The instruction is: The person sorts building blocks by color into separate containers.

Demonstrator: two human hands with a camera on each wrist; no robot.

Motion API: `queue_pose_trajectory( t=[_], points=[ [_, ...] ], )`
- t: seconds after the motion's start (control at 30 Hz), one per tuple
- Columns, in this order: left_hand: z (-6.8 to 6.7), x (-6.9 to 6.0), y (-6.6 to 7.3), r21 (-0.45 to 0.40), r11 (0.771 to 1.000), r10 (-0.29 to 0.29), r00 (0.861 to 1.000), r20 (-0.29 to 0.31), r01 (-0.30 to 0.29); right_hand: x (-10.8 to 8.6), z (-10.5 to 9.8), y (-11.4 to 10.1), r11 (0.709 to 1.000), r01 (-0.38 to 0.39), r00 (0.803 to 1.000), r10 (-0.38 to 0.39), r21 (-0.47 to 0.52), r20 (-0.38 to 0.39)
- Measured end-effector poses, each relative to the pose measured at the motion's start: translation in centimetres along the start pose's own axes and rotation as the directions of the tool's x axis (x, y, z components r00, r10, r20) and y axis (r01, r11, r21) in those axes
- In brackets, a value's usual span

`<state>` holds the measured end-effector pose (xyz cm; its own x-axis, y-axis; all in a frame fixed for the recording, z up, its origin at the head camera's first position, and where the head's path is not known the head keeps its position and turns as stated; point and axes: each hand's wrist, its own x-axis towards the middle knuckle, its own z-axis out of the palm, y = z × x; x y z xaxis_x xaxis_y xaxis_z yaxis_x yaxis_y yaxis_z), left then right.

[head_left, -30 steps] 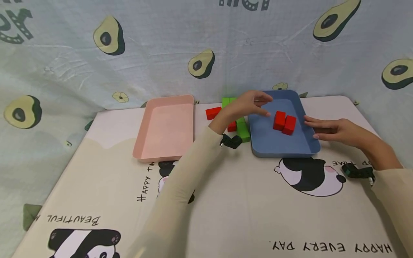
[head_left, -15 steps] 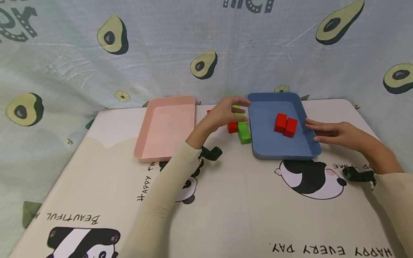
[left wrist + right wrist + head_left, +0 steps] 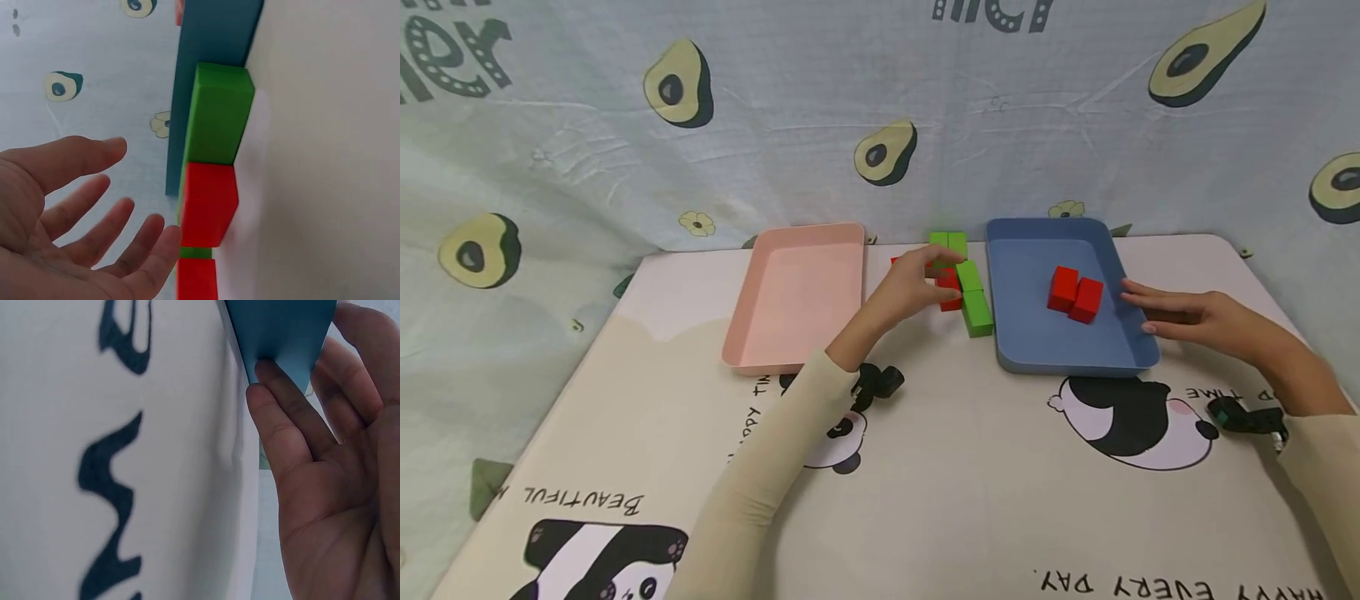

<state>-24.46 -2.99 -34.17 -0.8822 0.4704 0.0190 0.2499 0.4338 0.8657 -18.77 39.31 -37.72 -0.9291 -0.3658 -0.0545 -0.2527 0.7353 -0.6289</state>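
Note:
My left hand (image 3: 901, 287) hovers over a cluster of red and green blocks between two trays, thumb and fingers apart. In the left wrist view that hand (image 3: 75, 219) holds nothing; a red block (image 3: 209, 203) and a green block (image 3: 219, 115) stand beside its fingers. The hand partly covers a red block (image 3: 951, 302) in the head view. Green blocks (image 3: 977, 315) run along the blue tray's left side. Two red blocks (image 3: 1063, 288) lie inside the blue tray (image 3: 1037, 346). Against that tray's right wall, my right hand (image 3: 1213, 321) rests straight fingertips, touching its outer side (image 3: 281, 337).
A pink tray (image 3: 805, 300) with nothing in it stands left of the blocks. Behind everything hangs a cloth (image 3: 790, 150) with avocado prints. The table cover (image 3: 940, 492) carries panda drawings and lettering.
From over the blue tray, my left hand has moved left and slightly down to the block cluster. My right hand stays at the tray's right side. The camera view has shifted a little.

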Motion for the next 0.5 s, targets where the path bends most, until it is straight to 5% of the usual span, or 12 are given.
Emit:
queue_pose_trajectory(
  t=[0.27,0.5],
  points=[
    [0.4,-0.2,-1.1,-0.004,0.996,-0.084,0.994,-0.072,0.084,0.0,0.2,0.2,0.999,0.016,1.000,-0.016,0.030,0.001],
    [0.9,0.0,-2.1,0.019,0.998,-0.064,0.994,-0.091,0.066,-0.1,0.3,0.3,1.000,-0.008,1.000,0.008,0.000,-0.006]
  ],
)
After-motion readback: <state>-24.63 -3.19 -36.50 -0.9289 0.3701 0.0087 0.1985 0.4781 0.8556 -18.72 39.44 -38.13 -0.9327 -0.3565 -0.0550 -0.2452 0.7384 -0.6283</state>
